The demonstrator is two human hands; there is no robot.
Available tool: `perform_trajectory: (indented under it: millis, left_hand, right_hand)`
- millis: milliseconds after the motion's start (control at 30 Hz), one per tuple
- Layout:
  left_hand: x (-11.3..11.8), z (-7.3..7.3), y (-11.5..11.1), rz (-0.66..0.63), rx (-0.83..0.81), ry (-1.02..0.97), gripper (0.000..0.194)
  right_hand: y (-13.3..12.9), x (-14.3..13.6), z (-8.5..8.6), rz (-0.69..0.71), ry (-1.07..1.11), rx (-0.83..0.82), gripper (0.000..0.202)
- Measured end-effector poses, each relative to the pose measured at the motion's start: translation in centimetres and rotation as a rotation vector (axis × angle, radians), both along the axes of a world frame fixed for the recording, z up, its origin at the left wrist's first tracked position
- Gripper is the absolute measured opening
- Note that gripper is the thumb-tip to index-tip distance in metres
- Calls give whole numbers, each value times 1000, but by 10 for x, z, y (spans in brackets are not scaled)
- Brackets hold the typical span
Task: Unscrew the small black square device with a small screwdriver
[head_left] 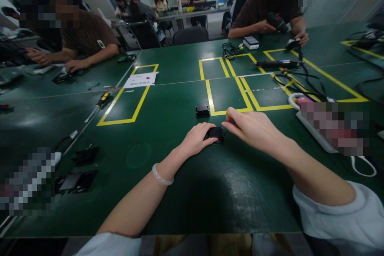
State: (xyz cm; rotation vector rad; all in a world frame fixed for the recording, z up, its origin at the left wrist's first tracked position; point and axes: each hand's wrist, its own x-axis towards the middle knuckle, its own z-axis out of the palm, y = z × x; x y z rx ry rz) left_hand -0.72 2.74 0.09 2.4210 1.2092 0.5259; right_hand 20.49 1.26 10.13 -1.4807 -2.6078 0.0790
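A small black block-shaped part lies on the green table in front of me. The thumb and fingers of my left hand grip it from its left side. Just right of it is my right hand, its thumb and fingers drawn together near the part's right edge. Whatever those fingertips hold is too small to make out. A second black block sits slightly farther back, touched by neither hand.
A yellow-black screwdriver and a white paper lie left. Black pieces are at the near left. Cables and a black tool lie at the back right. People sit across the table, marked with yellow tape.
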Motion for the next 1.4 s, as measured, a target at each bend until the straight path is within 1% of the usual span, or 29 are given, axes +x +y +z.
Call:
perform_trajectory:
  millis: [67, 233, 367, 433, 533, 633, 833, 1000, 1133, 1233, 1300, 1400]
  left_hand:
    - [0, 0, 0, 2, -2, 1, 37]
    - [0, 1, 0, -3, 4, 1, 36]
    - [0, 0, 0, -3, 2, 10, 38]
    - [0, 0, 0, 3, -3, 13, 38]
    - [0, 0, 1, 7, -6, 10, 37]
    - [0, 0, 0, 8, -6, 4, 37]
    - [0, 0, 1, 0, -4, 5, 37]
    - [0, 1, 0, -3, 1, -2, 36]
    - [0, 1, 0, -1, 0, 0, 36]
    - [0, 1, 0, -2, 0, 0, 37]
    - [0, 0, 0, -2, 1, 2, 37]
    - [0, 0, 1, -5, 4, 3, 36]
  right_hand:
    - [1, 0, -1, 3, -3, -10, 21]
    - [1, 1, 0, 71, 70, -46, 16]
    - [1, 0, 2, 17, 21, -30, 20]
    - [2, 0, 1, 12, 8, -38, 21]
    - [3, 2, 0, 66, 59, -56, 16]
    - [1, 4, 1, 92, 94, -55, 15]
    - [1, 2, 1, 34, 49, -57, 21]
    - [2, 4, 1, 79, 89, -76, 14]
    - [1, 3, 2, 64, 95, -73, 13]
    - [2, 2, 1, 31, 55, -58, 20]
    - [3, 3, -1, 27, 54, -57, 18]
    - [3, 4, -1, 62, 91, -72, 12]
